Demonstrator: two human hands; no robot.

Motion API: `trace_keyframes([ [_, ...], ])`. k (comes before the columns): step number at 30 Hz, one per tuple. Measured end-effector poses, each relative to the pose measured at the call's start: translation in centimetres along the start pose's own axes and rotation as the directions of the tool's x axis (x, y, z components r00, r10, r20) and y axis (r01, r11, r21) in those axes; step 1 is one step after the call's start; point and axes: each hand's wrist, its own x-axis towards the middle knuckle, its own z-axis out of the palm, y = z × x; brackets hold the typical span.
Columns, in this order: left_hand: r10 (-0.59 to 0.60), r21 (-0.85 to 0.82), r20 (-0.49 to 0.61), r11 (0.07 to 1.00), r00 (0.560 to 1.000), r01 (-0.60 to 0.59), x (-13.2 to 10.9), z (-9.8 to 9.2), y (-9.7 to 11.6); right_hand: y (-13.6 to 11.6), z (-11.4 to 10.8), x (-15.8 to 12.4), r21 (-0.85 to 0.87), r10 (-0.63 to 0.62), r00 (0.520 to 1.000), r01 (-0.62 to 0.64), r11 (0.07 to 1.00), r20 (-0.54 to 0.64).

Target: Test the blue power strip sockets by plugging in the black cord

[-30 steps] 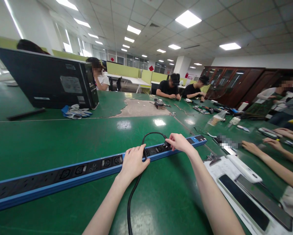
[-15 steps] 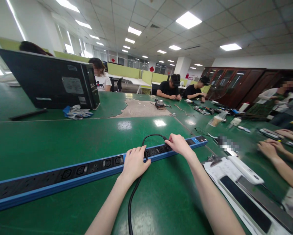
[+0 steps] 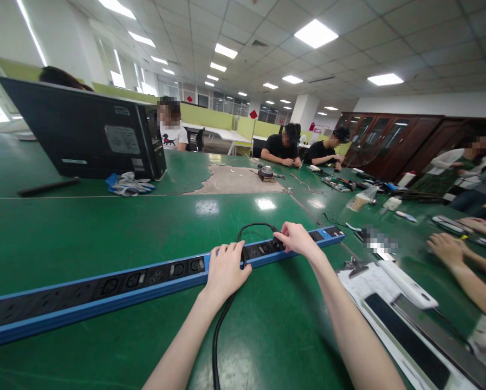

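A long blue power strip [image 3: 166,280] with black sockets lies slantwise across the green table. My left hand [image 3: 225,268] is wrapped over its middle, fingers on top and thumb along the near side. Farther right, my right hand [image 3: 296,238] pinches the black plug [image 3: 278,239] of a power cord at a socket. How deep the plug sits cannot be seen, as my fingers cover part of it. From the plug the black power cord [image 3: 217,338] loops back, passes by my left hand over the strip and runs down toward me.
A black computer case [image 3: 100,135] stands at the far left, with gloves [image 3: 129,184] beside it. At the right are a clipboard with papers [image 3: 350,279], a phone [image 3: 405,336] and a white device [image 3: 407,283]. A co-worker's hands [image 3: 446,249] rest at the right edge.
The view has shifted very slightly. Both hands keep their places on the power strip and the plug.
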Motion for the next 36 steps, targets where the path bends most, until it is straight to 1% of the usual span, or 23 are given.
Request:
trace_keyframes([
  [5, -0.021, -0.006, 0.015, 1.000, 1.000, 0.021, 0.1, 0.0, 0.2, 0.3, 0.5, 0.4, 0.095, 0.045, 0.998, -0.049, 0.994, 0.045],
  [9, -0.010, -0.006, 0.012, 1.000, 1.000, 0.010, 0.1, 0.2, 0.2, 0.8, 1.1, 0.5, 0.087, 0.032, 0.999, -0.034, 0.996, 0.025],
  [11, -0.007, 0.002, 0.007, 1.000, 1.000, 0.007, 0.1, 0.3, 0.2, 1.1, 1.5, 0.4, 0.116, 0.025, 0.999, -0.028, 0.993, 0.031],
  [14, -0.009, 0.018, -0.010, 1.000, 1.000, 0.009, 0.1, 0.6, 0.2, 2.0, 1.7, 0.3, 0.255, 0.008, 0.995, -0.033, 0.966, 0.100],
  [17, -0.009, 0.027, -0.031, 1.000, 0.999, 0.010, 0.2, 0.9, 0.3, 2.9, 1.6, 0.5, 0.392, -0.062, 0.981, -0.015, 0.920, 0.184],
  [19, -0.005, 0.026, -0.042, 1.000, 0.999, 0.006, 0.2, 1.0, 0.3, 3.1, 1.3, 0.5, 0.434, -0.093, 0.971, -0.012, 0.901, 0.219],
  [21, 0.004, 0.020, -0.055, 1.000, 0.998, -0.003, 0.2, 1.1, 0.3, 2.7, 1.2, 0.4, 0.424, -0.100, 0.968, -0.008, 0.906, 0.231],
  [23, 0.017, 0.015, -0.068, 1.000, 0.998, -0.016, 0.1, 1.1, 0.3, 1.8, 1.2, 0.1, 0.340, -0.101, 0.972, 0.023, 0.940, 0.212],
  [26, 0.027, 0.015, -0.077, 1.000, 0.997, -0.026, 0.0, 1.2, 0.2, 0.2, 1.4, -0.2, 0.143, -0.107, 0.982, 0.084, 0.986, 0.159],
  [28, 0.030, 0.016, -0.070, 0.999, 0.997, -0.029, 0.0, 1.2, 0.1, -0.6, 1.4, -0.2, 0.056, -0.083, 0.986, 0.075, 0.996, 0.146],
  [31, 0.038, 0.016, -0.049, 0.999, 0.998, -0.037, 0.0, 1.0, -0.2, -1.2, 1.0, -0.1, -0.036, -0.027, 0.983, 0.034, 0.999, 0.184],
  [33, 0.041, 0.019, -0.037, 0.999, 0.998, -0.040, 0.1, 1.0, -0.3, -1.6, 0.7, -0.1, -0.172, -0.009, 0.987, 0.037, 0.984, 0.163],
  [36, 0.039, 0.024, -0.030, 0.999, 0.999, -0.038, 0.1, 1.0, -0.4, -2.3, 0.4, -0.4, -0.434, -0.007, 0.998, 0.032, 0.901, 0.057],
])
